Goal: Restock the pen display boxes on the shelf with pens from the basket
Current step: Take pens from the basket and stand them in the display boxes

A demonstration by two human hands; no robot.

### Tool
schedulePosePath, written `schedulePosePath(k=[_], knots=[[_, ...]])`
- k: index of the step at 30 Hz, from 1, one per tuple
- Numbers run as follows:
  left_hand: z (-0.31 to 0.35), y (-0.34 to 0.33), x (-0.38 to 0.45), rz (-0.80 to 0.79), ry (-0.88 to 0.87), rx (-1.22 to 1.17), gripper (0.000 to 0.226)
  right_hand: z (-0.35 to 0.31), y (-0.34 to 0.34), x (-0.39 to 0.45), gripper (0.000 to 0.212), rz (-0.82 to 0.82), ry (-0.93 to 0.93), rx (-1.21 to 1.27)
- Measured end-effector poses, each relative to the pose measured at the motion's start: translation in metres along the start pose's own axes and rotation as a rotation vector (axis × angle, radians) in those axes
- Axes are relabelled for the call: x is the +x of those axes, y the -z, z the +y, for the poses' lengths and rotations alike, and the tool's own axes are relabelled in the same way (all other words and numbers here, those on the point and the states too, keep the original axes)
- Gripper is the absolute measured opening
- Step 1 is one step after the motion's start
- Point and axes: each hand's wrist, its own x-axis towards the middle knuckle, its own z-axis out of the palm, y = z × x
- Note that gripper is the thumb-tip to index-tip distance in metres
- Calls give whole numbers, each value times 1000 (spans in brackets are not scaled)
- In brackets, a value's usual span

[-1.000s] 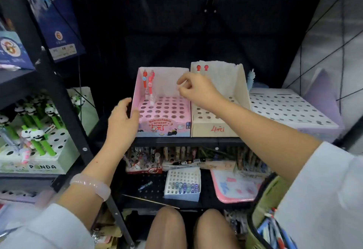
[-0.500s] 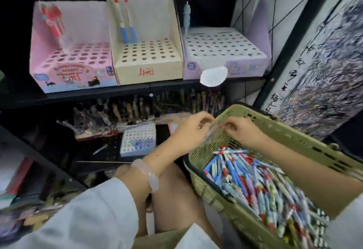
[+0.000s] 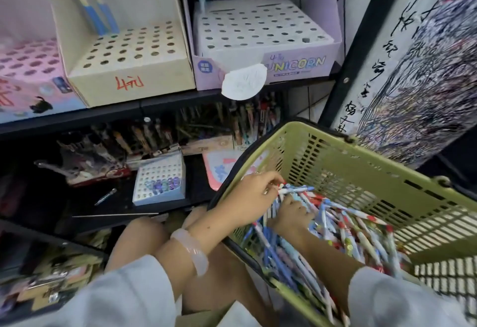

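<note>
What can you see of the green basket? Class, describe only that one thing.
The green basket looks like moulded plastic with slotted, perforated walls and a dark rim. It sits tilted at lower right, beside the person's knees and below the shelf. A heap of pens with blue, white and red barrels fills it. Both hands reach in: the left hand and right hand are among the pens.

Light falls from above onto my display boxes (image 3: 258, 35), bright and a little washed out at the top left. The lower shelf (image 3: 103, 172) sits in deep shadow. My sleeves (image 3: 124, 298) blur at the bottom edge, and the wide lens bends the shelf post (image 3: 346, 68) on the right.
</note>
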Motion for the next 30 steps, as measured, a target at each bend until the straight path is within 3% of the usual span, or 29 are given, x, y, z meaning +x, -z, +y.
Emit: schedulePosePath(k=[5,8,10,14,17,19,21,25,30], knots=[[-6,-3,7,6,40,-73,27,8,-6,14,66,17,85,94],[-6,-2,10,-20,86,-116,27,22,2,15,63,-102,124,341],[-5,-2,11,-48,122,-141,28,33,10,10,49,-168,144,515],[-2,0,11,-112,156,-206,30,53,41,-12,6,-174,194,1065],[8,-3,11,-196,203,-315,41,55,72,-36,11,-264,264,1608],[18,-10,8,-257,224,-458,44,51,90,-52,19,-357,358,1773],[26,-16,6,-249,233,-618,45,43,100,-65,26,-324,450,1744],[31,-9,1,-207,231,-740,55,32,110,-81,25,-52,480,1494],[36,10,-14,-244,93,-834,12,27,128,-99,22,-72,529,1408]])
